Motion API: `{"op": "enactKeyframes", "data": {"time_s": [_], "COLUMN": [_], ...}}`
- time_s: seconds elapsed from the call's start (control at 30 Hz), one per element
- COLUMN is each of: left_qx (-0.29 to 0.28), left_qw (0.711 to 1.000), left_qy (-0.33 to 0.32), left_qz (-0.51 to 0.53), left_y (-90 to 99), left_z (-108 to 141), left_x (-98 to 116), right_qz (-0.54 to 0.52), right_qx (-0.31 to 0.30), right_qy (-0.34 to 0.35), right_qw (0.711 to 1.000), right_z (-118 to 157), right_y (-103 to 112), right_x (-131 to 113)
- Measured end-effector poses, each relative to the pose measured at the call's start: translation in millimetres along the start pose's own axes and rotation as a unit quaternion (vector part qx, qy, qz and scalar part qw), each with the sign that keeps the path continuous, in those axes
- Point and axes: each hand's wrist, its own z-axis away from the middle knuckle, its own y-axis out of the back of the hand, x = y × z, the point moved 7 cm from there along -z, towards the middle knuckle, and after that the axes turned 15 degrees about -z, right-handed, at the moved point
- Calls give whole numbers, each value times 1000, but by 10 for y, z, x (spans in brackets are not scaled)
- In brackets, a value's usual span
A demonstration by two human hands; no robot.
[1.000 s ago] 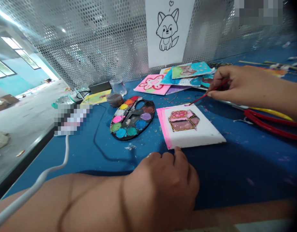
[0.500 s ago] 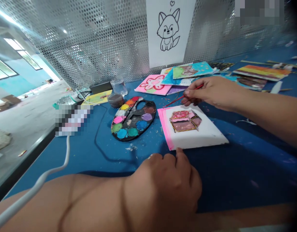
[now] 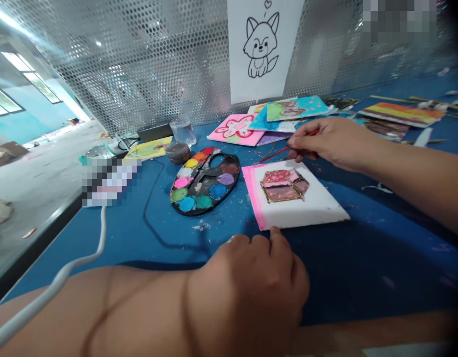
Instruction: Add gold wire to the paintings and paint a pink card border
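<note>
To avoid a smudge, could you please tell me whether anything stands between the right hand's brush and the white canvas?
Nothing visible does: the right hand holds the brush with its tip by the far left corner of the white canvas; the left hand is at the near edge.

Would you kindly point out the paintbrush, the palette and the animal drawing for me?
Paintbrush [image 3: 272,155], head view: on its red shaft.
Palette [image 3: 206,185], head view: on its dark middle.
Animal drawing [image 3: 261,49], head view: on the animal's lower face.

Palette left of canvas, paintings behind
</note>
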Motion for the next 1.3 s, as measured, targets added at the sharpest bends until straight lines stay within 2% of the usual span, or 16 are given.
{"op": "enactKeyframes", "data": {"time_s": [0.1, 0.2, 0.37, 0.5, 0.63, 0.8, 0.93, 1.07, 1.23, 1.3], "left_qx": [5, 4, -11, -18, -11, -22, -37, -32, -38, -41], "left_qw": [1000, 1000, 1000, 1000, 1000, 1000, 999, 999, 999, 999], "left_qy": [8, -5, -6, -6, -10, -19, -18, -10, -18, -17], "left_qz": [3, 2, -3, -7, -3, 2, 4, 0, 3, -2], "left_y": [-13, -26, -32, -34, -33, -37, -36, -21, -28, -27], "left_z": [13, 32, 25, 5, 5, 22, 14, 1, 4, 6], "left_x": [5, 36, 22, 17, 37, 50, 30, 16, 21, 18], "right_qz": [43, 58, 56, 64, 50, 72, 69, 79, 77, 76], "right_qx": [-22, -64, -39, -88, -59, -111, -90, -161, -103, -156], "right_qy": [-21, -7, 13, 19, 40, 19, 49, 25, 45, 16], "right_qw": [999, 996, 998, 994, 996, 991, 992, 983, 991, 985], "right_z": [13, -19, -91, -109, -138, -105, -82, -29, -33, 13], "right_y": [-77, -95, 5, -54, 7, -56, -55, -186, -134, -200], "right_x": [25, 67, 112, 146, 161, 185, 100, 95, 29, 57]}}
